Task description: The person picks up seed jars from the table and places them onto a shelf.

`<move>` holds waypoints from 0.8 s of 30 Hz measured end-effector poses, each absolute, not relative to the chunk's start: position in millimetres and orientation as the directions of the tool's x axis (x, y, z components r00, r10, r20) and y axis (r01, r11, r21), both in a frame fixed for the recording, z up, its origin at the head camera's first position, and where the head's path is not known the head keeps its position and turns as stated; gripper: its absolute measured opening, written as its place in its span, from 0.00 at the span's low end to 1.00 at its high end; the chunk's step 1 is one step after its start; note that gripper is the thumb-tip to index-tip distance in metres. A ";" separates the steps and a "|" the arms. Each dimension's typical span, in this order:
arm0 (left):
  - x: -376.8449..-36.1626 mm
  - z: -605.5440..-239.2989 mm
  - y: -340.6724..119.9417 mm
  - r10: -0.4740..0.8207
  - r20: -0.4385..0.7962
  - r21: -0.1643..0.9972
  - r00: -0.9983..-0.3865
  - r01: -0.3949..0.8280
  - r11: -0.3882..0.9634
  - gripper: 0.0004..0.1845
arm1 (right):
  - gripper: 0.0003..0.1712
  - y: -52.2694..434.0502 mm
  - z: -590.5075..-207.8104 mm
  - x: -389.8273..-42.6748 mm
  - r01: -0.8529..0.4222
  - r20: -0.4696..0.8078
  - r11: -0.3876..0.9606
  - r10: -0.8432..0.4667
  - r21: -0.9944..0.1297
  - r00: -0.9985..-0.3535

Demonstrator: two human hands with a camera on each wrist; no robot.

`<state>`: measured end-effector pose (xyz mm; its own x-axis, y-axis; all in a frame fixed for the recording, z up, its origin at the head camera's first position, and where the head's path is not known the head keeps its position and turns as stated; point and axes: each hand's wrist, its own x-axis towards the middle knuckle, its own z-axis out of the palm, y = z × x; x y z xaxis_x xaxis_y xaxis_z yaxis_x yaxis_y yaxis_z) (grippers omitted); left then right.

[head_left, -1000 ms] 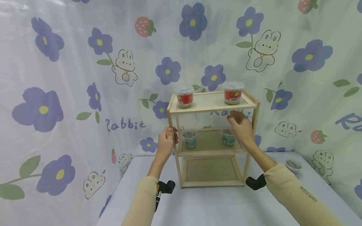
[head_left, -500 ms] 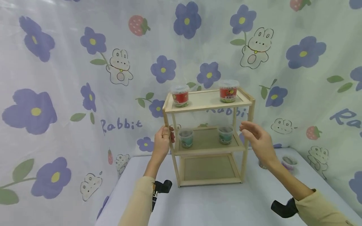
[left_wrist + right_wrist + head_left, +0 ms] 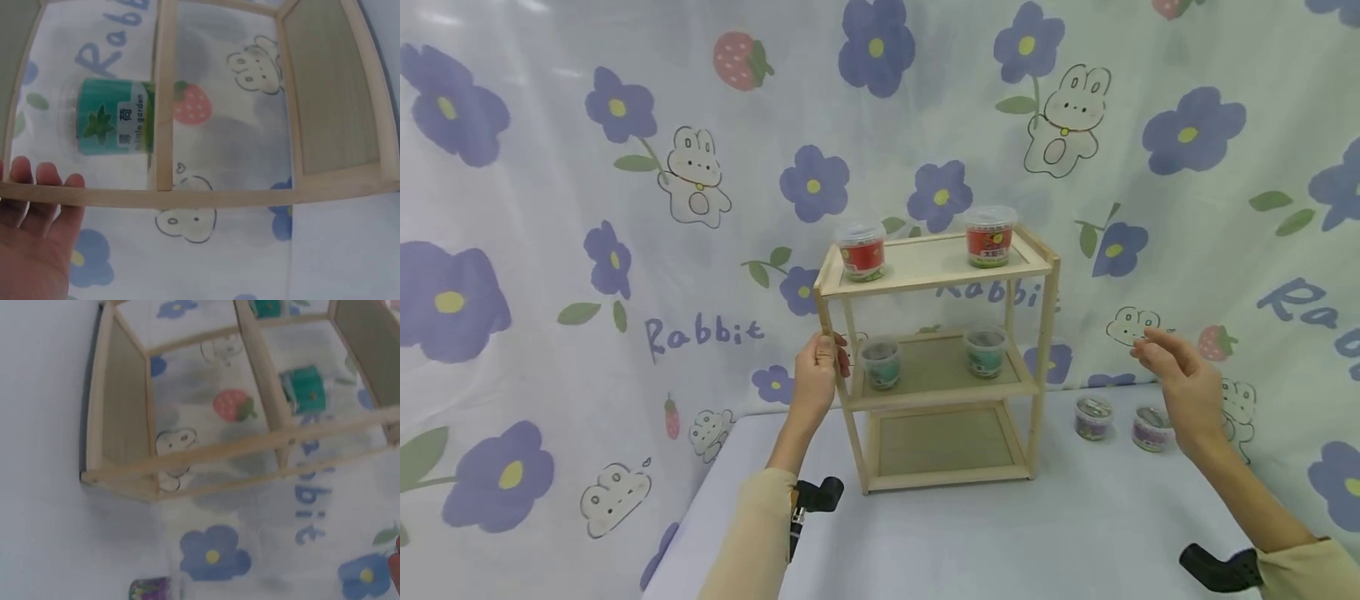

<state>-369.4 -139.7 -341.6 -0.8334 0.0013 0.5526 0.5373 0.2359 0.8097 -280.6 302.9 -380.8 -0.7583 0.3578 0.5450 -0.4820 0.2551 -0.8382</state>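
We are finding the left hand [image 3: 817, 367] gripping the front left post of the wooden shelf [image 3: 925, 287], fingers curled round it just below the top tier; the left wrist view shows fingertips [image 3: 39, 172] wrapping over the post. The shelf is standing upright on the table [image 3: 1000, 533] against the flowered backdrop [image 3: 550, 208]. On its top tier two red tubs [image 3: 861, 251] are sitting, one at each end. On the middle tier two green tubs [image 3: 880, 363] are sitting likewise. The bottom tier is holding nothing that we can see. To the right of the shelf, two purple tubs [image 3: 1093, 417] are resting on the table. The right hand [image 3: 1180, 387] is hovering above them, fingers loosely spread, holding nothing.
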 end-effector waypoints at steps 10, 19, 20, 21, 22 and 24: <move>-360.8 -332.7 -147.1 0.022 0.520 0.834 -0.854 0.513 0.202 0.23 | 0.09 342.8 -416.7 -318.9 -0.262 0.336 0.212 0.632 -0.942 -0.698; -340.3 -317.2 -138.1 0.032 0.521 0.827 -0.853 0.514 0.229 0.21 | 0.41 373.4 -477.0 -351.1 0.049 0.137 0.251 0.670 -0.967 -0.730; -340.0 -317.2 -137.0 0.036 0.522 0.826 -0.852 0.515 0.227 0.21 | 0.41 375.8 -483.6 -354.6 0.065 0.133 0.261 0.673 -0.963 -0.728; -340.1 -317.3 -136.3 0.039 0.519 0.828 -0.854 0.514 0.223 0.22 | 0.42 378.4 -489.9 -357.7 0.082 0.126 0.269 0.673 -0.960 -0.729; -340.2 -317.4 -135.5 0.044 0.518 0.829 -0.854 0.514 0.219 0.22 | 0.42 380.8 -496.0 -360.1 0.094 0.116 0.267 0.673 -0.959 -0.730; -340.6 -317.5 -134.2 0.048 0.518 0.830 -0.854 0.515 0.213 0.22 | 0.43 385.6 -507.3 -364.4 0.105 0.109 0.268 0.674 -0.958 -0.730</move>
